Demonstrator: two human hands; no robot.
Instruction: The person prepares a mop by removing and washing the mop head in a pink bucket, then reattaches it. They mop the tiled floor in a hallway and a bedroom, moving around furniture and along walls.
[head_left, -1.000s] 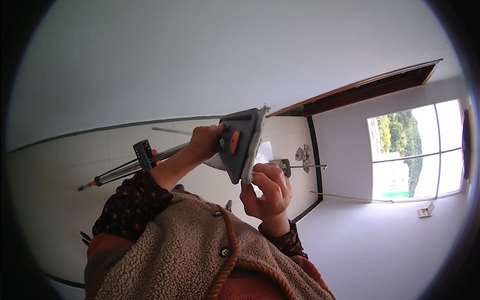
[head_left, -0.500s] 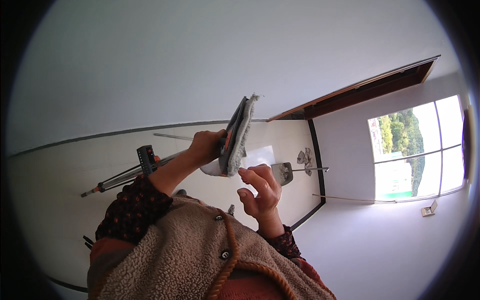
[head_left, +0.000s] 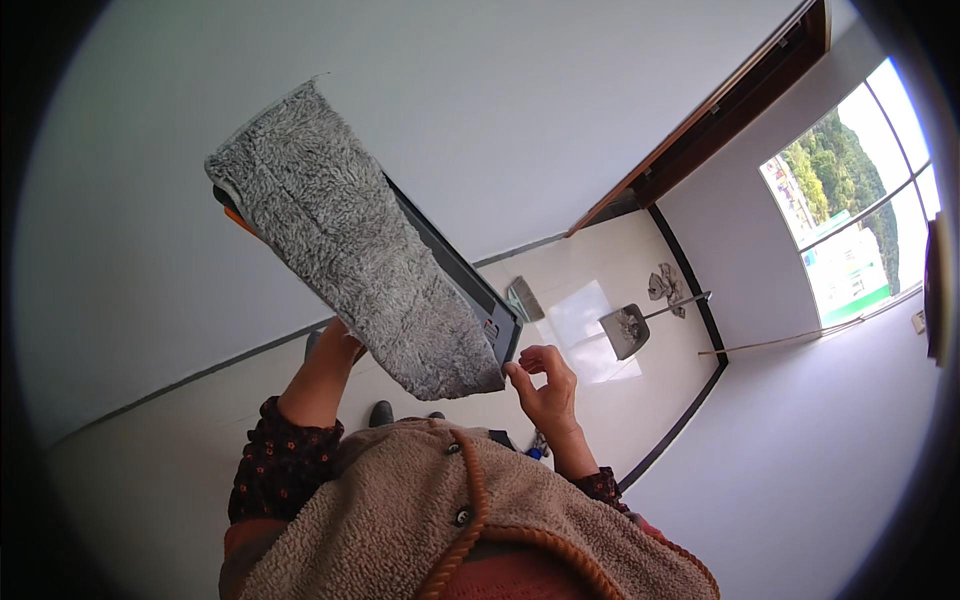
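A flat mop head is held up before me, its fluffy grey mop pad [head_left: 345, 235] facing me. The pad sits askew, so a strip of the dark mop plate [head_left: 455, 270] shows along its right side. Behind the lower edge, my left hand [head_left: 354, 345] supports the mop head; its fingers are mostly hidden by the pad. My right hand [head_left: 545, 385] is at the lower right corner, thumb and curled fingers closed at the pad's tip beside the plate's end.
On the pale floor stand a grey long-handled dustpan [head_left: 627, 332] with debris and a broom head [head_left: 522, 299]. A crumpled grey cloth [head_left: 665, 285] lies by the far wall. A wooden door frame [head_left: 720, 105] and a window [head_left: 850, 200] are on the right. My shoe [head_left: 381, 414] shows below.
The mop head has turned from edge-on to show its fluffy face, and now reaches further up and left. My right hand has come to its lower corner.
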